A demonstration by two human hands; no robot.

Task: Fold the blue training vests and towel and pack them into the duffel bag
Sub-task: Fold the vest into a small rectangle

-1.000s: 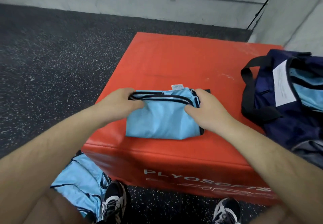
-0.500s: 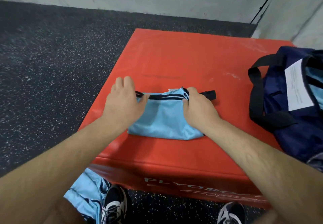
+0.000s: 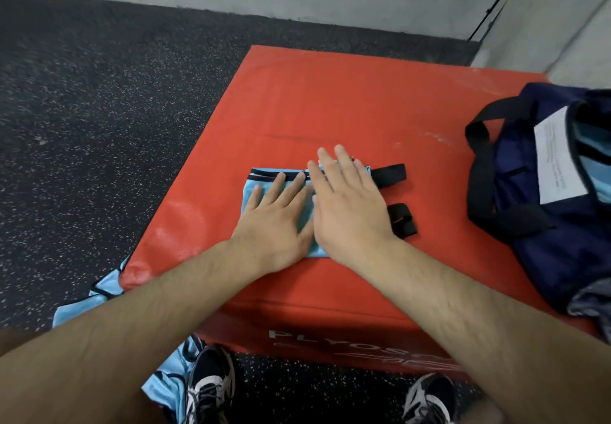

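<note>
A light blue training vest [image 3: 261, 180] with black trim lies folded small on the red plyo box [image 3: 330, 103]. Both of my hands rest flat on it, fingers spread: my left hand [image 3: 277, 215] on its left half, my right hand [image 3: 347, 205] on its right half, covering most of the cloth. Two black straps [image 3: 393, 175] stick out from under my right hand. The navy duffel bag [image 3: 542, 192] sits open on the box's right side, with light blue fabric inside and a white paper label. Another light blue vest [image 3: 109, 294] lies on the floor at lower left.
Dark speckled rubber floor [image 3: 99, 109] surrounds the box on the left and behind. A grey wall runs along the back and right. My two shoes [image 3: 208, 387] stand against the box's front. Grey fabric [image 3: 591, 301] shows at the bag's near end.
My hands let go of the vest's top edge and now press flat on the folded vest. The view has shifted left and forward; the black straps now show at the right.
</note>
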